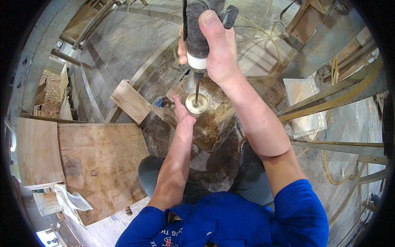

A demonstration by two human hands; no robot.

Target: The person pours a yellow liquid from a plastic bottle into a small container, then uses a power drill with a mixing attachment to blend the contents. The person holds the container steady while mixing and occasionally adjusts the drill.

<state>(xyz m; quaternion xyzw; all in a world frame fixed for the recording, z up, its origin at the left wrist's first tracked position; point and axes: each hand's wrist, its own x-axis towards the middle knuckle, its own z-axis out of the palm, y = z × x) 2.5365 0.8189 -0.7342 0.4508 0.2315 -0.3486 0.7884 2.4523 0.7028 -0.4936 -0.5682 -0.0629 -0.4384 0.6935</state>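
Note:
A dark power drill (198, 41) with a pale collar is gripped by my right hand (220, 53), its thumb lying along the body. From its chuck a thin metal rod (197, 88) points down into a small round tub (196, 110) of cream-coloured, paste-like stuff. The lower end of the rod is hidden in that stuff. My left hand (183, 112) is pressed to the tub's left side and holds it; some of its fingers are hidden. Below the tub spreads a stained brown sheet (212, 133) on the floor, between my knees.
Left of me are a short wooden board (131, 101), a large wooden panel (98, 164) and a crumpled white plastic piece (70, 201). To the right stand metal beams (337, 96), a pale stained slab (303, 107) and a yellow hose (327, 168) on the floor.

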